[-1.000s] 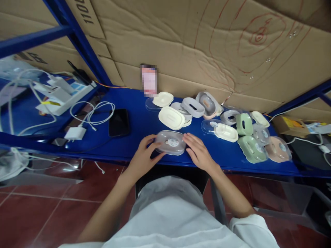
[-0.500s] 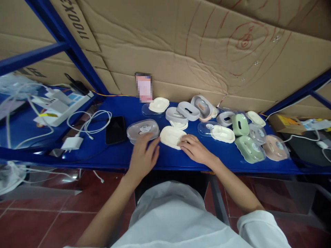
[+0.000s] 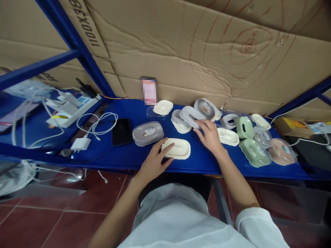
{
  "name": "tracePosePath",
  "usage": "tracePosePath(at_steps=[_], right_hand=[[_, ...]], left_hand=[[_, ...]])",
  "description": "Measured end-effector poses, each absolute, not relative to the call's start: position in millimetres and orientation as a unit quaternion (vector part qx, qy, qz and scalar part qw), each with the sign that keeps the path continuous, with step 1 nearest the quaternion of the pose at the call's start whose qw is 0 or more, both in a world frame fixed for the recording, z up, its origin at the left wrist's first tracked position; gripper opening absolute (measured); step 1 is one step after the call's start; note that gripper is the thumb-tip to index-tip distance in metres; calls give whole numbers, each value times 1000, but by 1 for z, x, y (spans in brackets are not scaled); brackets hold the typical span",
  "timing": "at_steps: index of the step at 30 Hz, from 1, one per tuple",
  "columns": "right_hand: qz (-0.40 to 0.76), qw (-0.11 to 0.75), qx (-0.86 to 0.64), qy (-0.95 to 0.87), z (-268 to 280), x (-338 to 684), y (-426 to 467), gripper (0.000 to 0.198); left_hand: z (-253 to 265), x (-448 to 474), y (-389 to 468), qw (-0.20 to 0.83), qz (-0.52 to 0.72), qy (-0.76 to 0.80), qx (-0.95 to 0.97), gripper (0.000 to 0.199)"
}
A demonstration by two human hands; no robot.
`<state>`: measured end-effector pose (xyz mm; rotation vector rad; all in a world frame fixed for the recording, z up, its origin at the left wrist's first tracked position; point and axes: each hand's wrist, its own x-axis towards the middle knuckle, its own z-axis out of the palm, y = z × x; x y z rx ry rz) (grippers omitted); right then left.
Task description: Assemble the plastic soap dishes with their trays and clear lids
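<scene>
A cream soap-dish base (image 3: 182,148) lies flat on the blue table right in front of me. My left hand (image 3: 153,162) grips its left end, with the index finger across the top and the thumb by the near edge. Beyond it, my right hand (image 3: 210,136) holds the near right end of a grey soap-dish part (image 3: 190,114) with a slot, which is tilted. Underneath and to its left are another grey part (image 3: 176,116) and a cream piece (image 3: 181,128). To the left of my left hand sits a grey soap dish (image 3: 144,137) under a clear lid.
A dark phone (image 3: 121,131) and a white charger cable (image 3: 99,120) lie on the left. Another phone (image 3: 149,91) leans against the cardboard. At right stand green soap dishes (image 3: 254,153) and a pink-beige one (image 3: 280,153) with a clear lid.
The cream base has come nearer the table's front edge, with my left hand now on it. My right hand has left it, reached away from me and taken hold of the grey part.
</scene>
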<state>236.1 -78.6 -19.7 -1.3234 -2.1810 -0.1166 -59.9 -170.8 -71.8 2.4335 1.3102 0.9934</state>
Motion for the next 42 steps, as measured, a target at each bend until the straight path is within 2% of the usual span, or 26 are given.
tracePosePath(at_steps=[4,10,18,21,25,29,35,39,42], right_hand=[[20,295,-408,-864,-38,225,-147,36],[59,272,-381,-882,-58,209,-176,39],[71,251,-364,-894,-54,209,-165,38],[30,237,-412,-879,-51,227,-145,45],[-104,216,-573,-784,-52,274,-111,53],[-135,209,-603,-758,-53,300,-106,49],[-82,330,-507,-792,-50,234,-143,44],[-39,301,-407,-862,-52,177,-162,45],[-6,265,-387,-883,-52,162,-167,47]], left_hand=[[-72,-58,-170,88,361,454,810,72],[-77,-58,-165,66,370,413,829,35],[-80,-58,-164,51,371,425,824,27],[-76,-57,-166,59,374,425,822,27],[-70,-57,-168,73,371,422,824,27],[-64,-58,-170,99,375,417,822,33],[-68,-60,-173,136,374,423,814,50],[-76,-63,-171,152,377,430,806,67],[-77,-65,-169,156,381,431,803,67]])
